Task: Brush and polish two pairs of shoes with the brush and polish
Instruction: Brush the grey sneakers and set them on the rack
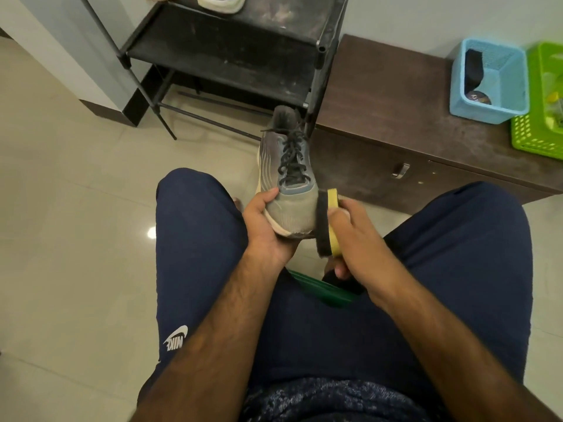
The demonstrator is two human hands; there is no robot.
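The left hand (265, 220) grips the toe end of a grey sneaker (288, 178) with black laces. Its thumb lies over the toe, and its fingers curl under the sole, out of sight. The sneaker is held in the air between the person's knees, heel pointing away.

The right hand (350, 236) is closed round a brush (327, 223) with a yellow back. The thumb is on the back, and most of the fingers are hidden behind it. The dark bristles touch the right side of the toe.

A green object (320, 290) under the wrists is mostly covered.

On the brown counter (396, 117) stands a blue basket (490, 83) holding a round tin (476, 97), its label too small to read. A green basket (542, 102) beside it is cut off by the frame edge.

On the black shoe rack (243, 56), a pale shoe (221, 3) is cropped at the top.
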